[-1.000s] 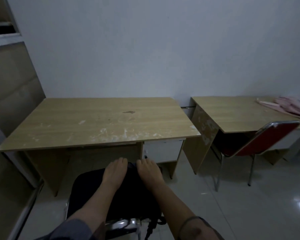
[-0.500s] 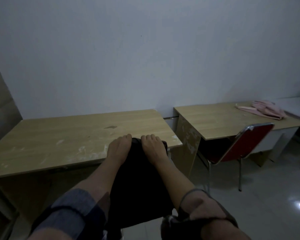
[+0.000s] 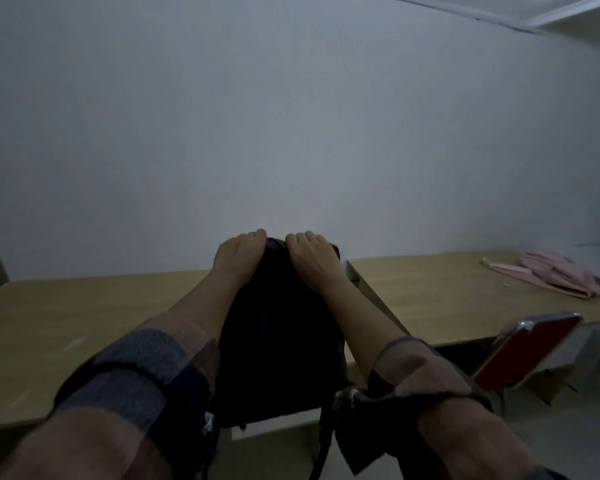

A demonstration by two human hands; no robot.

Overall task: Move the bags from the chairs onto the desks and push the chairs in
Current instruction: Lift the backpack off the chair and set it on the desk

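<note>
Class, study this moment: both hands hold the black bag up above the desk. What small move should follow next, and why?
Probably lower the black bag onto the left desk. The left hand and right hand grip its top edge, it hangs over the desktop's near edge, and the wood beneath looks bare.

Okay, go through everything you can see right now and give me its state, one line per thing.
Black bag: lifted, held by its top edge in front of the desks.
Left hand: grips the bag's top.
Right hand: grips the bag's top.
Left desk: nothing visible on the part in view.
Right desk: pink bag lying flat on it.
Red chair: at the right desk.
</note>
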